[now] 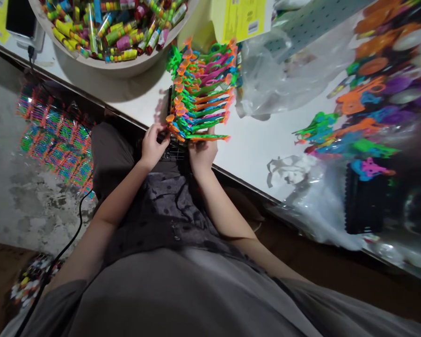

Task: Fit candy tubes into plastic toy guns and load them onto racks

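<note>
A long row of small plastic toys with orange suction-cup tips, in green, orange, blue and pink, stands packed on the table's near edge. Beneath its near end shows a black wire rack. My left hand is at the near left corner of the row, thumb and fingers pinched together. Whatever sits in that pinch is too small to make out. My right hand is closed at the near right end, fingers curled under the nearest green and orange toy. Its fingertips are partly hidden.
A round tub of colourful tubes stands behind to the left, near a phone. Yellow labels lie at the back. Clear plastic bags and loose toys cover the right side. Bagged toys hang left of the table.
</note>
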Demonstrator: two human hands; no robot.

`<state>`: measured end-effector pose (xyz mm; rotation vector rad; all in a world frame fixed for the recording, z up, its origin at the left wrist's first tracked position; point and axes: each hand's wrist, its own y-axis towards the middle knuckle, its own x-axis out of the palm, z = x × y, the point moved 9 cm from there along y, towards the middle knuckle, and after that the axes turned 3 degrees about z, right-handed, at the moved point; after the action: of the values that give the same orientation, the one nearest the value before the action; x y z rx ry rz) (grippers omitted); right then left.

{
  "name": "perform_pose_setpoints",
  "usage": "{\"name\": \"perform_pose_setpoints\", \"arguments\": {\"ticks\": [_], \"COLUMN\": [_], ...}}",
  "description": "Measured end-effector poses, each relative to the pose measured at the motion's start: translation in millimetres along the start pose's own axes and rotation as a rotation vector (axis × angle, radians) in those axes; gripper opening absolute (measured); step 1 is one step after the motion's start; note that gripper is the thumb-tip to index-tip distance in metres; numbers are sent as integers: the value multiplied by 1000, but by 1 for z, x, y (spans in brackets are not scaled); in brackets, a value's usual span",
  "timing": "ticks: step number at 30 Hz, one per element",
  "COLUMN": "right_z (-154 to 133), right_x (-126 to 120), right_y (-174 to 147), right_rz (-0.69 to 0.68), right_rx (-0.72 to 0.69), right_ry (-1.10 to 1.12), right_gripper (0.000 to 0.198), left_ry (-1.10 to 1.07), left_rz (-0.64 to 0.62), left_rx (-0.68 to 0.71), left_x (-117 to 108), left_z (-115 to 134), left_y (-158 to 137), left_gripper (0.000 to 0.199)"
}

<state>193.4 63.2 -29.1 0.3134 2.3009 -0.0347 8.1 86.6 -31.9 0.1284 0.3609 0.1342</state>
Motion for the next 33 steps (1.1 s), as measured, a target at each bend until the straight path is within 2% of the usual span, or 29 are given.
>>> {"name": "perform_pose_setpoints", "arguments": {"ticks": [6, 10, 12, 14, 17, 20, 24, 29, 33], "right_z": [3, 8, 6, 0, -3, -8, -16, -27, -44], "right_x": [2, -1, -2, 2, 8, 13, 18, 17, 26], "right_y": [4, 13, 20, 24, 24, 21, 19, 21, 23], "right_rz": [35, 12, -56, -175, -324, -385, -436, -467, -513], "right_rx": [21, 101, 107, 88, 111, 120, 75, 15, -58], "right_ry": [-19, 29, -11, -146, -397, -523, -586, -591, -597], "right_gripper": [21, 24, 22, 18, 31, 41, 42, 42, 42], "left_ry": [81, 140, 160, 183, 230, 242, 208, 196, 238], "left_rz": [-8, 4, 31, 54, 48, 58, 122, 85, 157], "left_rx": [-7, 2, -19, -42, -70, -92, -69, 33, 4], "left_x": [5, 0, -3, -6, -5, -5, -9, -12, -33], "left_z": [7, 17, 18, 18, 19, 21, 25, 30, 23], "left_y": [-3, -2, -1, 0, 1, 1, -1, 2, 0], "left_gripper": [18, 16, 19, 21, 20, 19, 19, 16, 17]}}
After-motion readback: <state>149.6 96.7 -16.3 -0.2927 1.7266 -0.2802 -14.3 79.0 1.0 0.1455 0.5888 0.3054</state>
